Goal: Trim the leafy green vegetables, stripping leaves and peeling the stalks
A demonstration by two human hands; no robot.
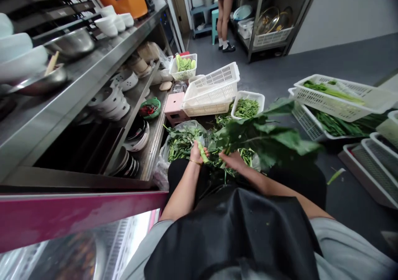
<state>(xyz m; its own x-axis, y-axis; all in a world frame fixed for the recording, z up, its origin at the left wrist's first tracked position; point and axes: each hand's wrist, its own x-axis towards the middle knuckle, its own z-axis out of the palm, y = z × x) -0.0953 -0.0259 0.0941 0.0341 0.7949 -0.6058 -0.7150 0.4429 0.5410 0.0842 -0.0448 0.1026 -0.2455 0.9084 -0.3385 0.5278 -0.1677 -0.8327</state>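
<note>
My left hand is closed around a pale green vegetable stem, its cut end pointing down toward my lap. In my right hand are the stalks of large dark green leaves, which spread out to the right and look a little blurred. Under and behind my left hand sits a clear plastic bag with leafy greens in it. More cut greens lie below my right hand, partly hidden by the big leaves. Just beyond, a white basket holds trimmed greens.
Empty white baskets lean on a pink stool ahead. Stacked baskets of greens stand at right. A steel shelf with bowls runs along my left. Farther off, a person stands on the floor.
</note>
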